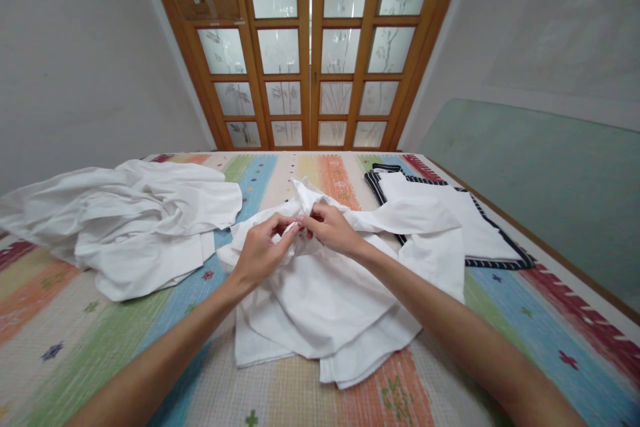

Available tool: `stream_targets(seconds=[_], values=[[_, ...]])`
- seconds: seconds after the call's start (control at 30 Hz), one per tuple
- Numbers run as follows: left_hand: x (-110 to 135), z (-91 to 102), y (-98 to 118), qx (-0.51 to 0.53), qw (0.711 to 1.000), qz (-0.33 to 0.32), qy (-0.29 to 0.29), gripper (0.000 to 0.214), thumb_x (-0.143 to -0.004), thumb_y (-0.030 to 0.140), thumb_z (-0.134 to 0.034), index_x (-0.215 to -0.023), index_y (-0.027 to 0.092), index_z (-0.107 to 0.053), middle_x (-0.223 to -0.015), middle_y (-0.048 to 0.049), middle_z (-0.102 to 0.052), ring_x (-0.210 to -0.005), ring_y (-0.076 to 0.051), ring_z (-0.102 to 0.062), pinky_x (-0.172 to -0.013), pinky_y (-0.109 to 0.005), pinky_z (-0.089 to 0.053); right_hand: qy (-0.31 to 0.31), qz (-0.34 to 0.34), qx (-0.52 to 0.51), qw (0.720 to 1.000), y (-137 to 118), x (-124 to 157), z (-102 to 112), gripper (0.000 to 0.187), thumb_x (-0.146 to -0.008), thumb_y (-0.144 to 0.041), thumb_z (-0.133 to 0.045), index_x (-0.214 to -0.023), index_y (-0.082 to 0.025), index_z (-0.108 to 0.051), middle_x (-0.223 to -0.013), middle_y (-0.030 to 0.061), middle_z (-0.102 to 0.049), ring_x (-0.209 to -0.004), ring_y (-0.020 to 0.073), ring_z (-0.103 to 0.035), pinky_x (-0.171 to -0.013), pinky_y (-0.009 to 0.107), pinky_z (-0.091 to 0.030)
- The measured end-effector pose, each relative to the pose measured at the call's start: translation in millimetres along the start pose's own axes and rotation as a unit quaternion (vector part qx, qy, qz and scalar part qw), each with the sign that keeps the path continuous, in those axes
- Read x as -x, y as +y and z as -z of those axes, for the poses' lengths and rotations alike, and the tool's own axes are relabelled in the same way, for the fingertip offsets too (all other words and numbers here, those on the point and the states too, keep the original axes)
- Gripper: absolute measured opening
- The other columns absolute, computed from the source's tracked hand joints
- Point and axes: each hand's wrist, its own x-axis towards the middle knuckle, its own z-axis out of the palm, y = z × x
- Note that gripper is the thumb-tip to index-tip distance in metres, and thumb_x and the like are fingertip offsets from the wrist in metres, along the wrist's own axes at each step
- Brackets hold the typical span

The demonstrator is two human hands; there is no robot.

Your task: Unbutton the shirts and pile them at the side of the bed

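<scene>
In the middle of the bed lies a white shirt (325, 300), loosely spread, with a sleeve stretched out to the right. My left hand (265, 243) pinches its fabric near the top, apparently at the collar. Right beside it, my right hand (327, 223) grips the same spot, fingertips meeting those of the left. Whatever small detail sits between the fingers, such as a button, is hidden. A peak of white cloth stands up just behind the hands.
A heap of white garments (155, 213) lies to the left. On the right is a folded white garment with black striped trim (445, 213). Beneath everything is a striped multicolour bedspread (195, 360). A pale green headboard-like panel (540, 180) borders the right side; wooden glazed doors (310, 53) stand behind.
</scene>
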Motion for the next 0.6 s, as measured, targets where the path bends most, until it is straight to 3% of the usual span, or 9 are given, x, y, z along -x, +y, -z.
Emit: stream_targets(seconds=[0.4, 0.6], values=[[-3.2, -4.3, -6.1, 0.125, 0.990, 0.067, 0.001, 0.021, -0.075, 0.036, -0.068, -0.084, 0.017, -0.066, -0.081, -0.0038, -0.072, -0.074, -0.016, -0.066, -0.070, -0.027, -0.053, 0.058, 0.010, 0.047, 0.997, 2.6, 4.0, -9.9, 0.037, -0.088, -0.051, -0.055, -0.070, -0.019, -0.053, -0.064, 0.0007, -0.055, -0.059, 0.0134, -0.050, -0.051, 0.024, -0.037], [-2.1, -5.3, -8.7, 0.105, 0.993, 0.056, 0.002, 0.020, -0.078, 0.034, -0.066, -0.088, 0.017, -0.067, -0.082, -0.0038, -0.072, -0.074, -0.015, -0.065, -0.071, -0.027, -0.053, 0.032, -0.026, 0.004, 0.999, 2.4, 2.7, -7.7, 0.039, -0.083, -0.055, -0.061, -0.070, -0.018, -0.053, -0.060, -0.0007, -0.057, -0.049, 0.0117, -0.050, -0.045, 0.023, -0.038]])
